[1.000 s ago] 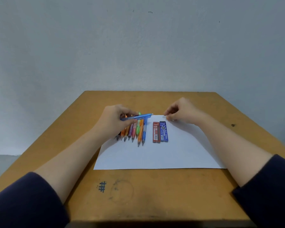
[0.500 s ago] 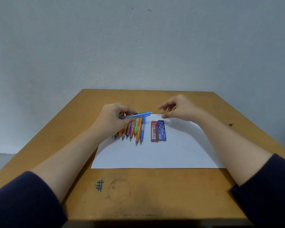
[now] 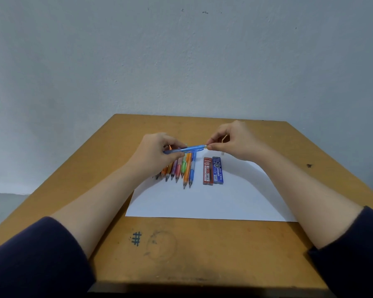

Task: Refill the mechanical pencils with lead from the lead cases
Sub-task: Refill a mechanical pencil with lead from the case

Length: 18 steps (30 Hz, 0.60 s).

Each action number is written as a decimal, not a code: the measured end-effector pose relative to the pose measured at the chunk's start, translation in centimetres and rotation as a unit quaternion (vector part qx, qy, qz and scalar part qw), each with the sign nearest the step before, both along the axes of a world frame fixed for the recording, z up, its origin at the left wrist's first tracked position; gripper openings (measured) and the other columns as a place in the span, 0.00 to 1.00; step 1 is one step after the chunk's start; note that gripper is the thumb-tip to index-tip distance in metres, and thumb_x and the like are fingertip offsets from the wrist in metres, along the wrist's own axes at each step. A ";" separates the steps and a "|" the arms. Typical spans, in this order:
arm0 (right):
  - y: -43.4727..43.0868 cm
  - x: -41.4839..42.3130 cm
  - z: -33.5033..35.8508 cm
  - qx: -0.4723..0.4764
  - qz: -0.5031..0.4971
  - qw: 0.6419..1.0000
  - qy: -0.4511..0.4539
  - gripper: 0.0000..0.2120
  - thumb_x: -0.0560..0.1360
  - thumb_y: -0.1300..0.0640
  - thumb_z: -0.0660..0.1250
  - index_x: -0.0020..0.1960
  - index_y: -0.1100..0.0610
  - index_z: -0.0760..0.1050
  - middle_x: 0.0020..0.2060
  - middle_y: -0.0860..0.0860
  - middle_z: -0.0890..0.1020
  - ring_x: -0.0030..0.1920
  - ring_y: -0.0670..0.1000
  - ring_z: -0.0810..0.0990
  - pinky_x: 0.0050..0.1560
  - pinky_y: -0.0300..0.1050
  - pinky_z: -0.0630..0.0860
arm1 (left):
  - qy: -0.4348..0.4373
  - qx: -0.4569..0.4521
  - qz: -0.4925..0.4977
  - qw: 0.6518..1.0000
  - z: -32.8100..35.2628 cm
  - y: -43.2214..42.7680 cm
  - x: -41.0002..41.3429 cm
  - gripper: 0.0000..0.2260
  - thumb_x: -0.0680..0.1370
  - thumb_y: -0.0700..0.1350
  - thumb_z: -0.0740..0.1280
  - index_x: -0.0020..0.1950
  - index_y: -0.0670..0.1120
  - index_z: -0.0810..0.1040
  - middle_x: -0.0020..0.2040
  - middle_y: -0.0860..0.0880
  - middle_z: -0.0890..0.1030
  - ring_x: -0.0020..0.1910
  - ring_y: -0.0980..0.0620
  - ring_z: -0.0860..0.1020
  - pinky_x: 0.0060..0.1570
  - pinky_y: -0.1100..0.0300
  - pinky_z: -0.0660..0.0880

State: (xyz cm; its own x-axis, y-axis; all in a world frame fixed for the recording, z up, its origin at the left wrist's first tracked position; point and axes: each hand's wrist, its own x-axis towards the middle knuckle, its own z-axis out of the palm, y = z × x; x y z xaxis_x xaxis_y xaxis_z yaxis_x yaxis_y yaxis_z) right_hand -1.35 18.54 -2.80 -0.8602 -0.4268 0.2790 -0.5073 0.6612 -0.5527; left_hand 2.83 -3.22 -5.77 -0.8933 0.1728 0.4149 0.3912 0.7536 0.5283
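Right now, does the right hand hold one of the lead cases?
No, the red lead case and blue lead case lie on the paper, while the right hand pinches the end of the blue pencil.

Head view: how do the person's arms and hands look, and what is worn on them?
Both arms wear dark navy long sleeves, plain and without markings. The left sleeve and the right sleeve end well above the wrists, so the forearms are bare. The left hand and the right hand are bare too: no glove, ring or watch shows.
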 end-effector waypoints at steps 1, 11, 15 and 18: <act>0.0 0.0 0.0 -0.002 0.001 1.000 0.001 0.09 0.71 0.60 0.73 0.37 0.46 0.80 0.36 0.45 0.80 0.34 0.43 0.75 0.37 0.40 0.74 | 0.000 0.003 0.001 1.000 0.0 0.0 0.0 0.11 0.74 0.44 0.71 0.57 0.51 0.82 0.46 0.53 0.79 0.45 0.56 0.73 0.40 0.66 0.70; 1.4 -0.6 0.2 -0.056 -0.015 0.998 -0.021 0.07 0.70 0.62 0.74 0.41 0.51 0.81 0.35 0.45 0.81 0.30 0.35 0.75 0.36 0.28 0.72 | 0.007 -0.004 0.013 1.000 0.0 -0.1 0.1 0.11 0.75 0.45 0.71 0.57 0.51 0.81 0.44 0.58 0.76 0.44 0.59 0.73 0.38 0.68 0.66; 0.5 -0.5 -0.3 -0.039 0.007 0.999 -0.018 0.07 0.69 0.60 0.75 0.43 0.49 0.82 0.38 0.45 0.82 0.37 0.39 0.78 0.38 0.30 0.74 | 0.012 -0.007 0.006 1.000 -0.1 0.2 0.1 0.11 0.74 0.44 0.71 0.56 0.51 0.82 0.44 0.56 0.77 0.44 0.58 0.73 0.39 0.68 0.68; 0.4 -0.5 -0.3 -0.037 0.008 0.999 -0.007 0.06 0.70 0.60 0.74 0.39 0.49 0.81 0.37 0.46 0.82 0.38 0.44 0.77 0.40 0.37 0.75 | 0.020 -0.007 0.006 1.000 -0.1 0.4 0.0 0.11 0.74 0.44 0.71 0.56 0.51 0.82 0.44 0.57 0.77 0.44 0.57 0.73 0.40 0.67 0.69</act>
